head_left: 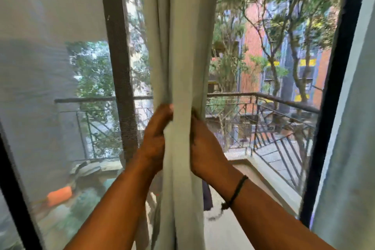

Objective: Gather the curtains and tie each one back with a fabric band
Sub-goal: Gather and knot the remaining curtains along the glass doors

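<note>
Standing here by the window, I am watching a person bunching a pale green curtain (178, 57) that is hanging in front of the dark upright of the window frame (118, 63), between the two panes. The left hand (155, 138) is curling its fingers into the folds on one side, and the right hand (205, 148), with a dark cord bracelet (236, 192) on its wrist, is pressing and gripping from the other side, so the cloth is being squeezed into one column between them.

The fabric is looking soft and fairly light, I would judge: it is falling in loose long pleats and giving way under the fingers. It is probably going to slide and spread again once a hand is letting go, so the sensible place to be holding it seems to be where the hands are now, about midway down, with one hand staying wrapped round the whole bundle. I am not seeing any fabric band yet.

A second, bluish curtain (349, 128) is hanging at the right edge of the window, untouched. Outside, a balcony railing (284, 101) is showing.

No brand, label or readable writing is showing anywhere.
</note>
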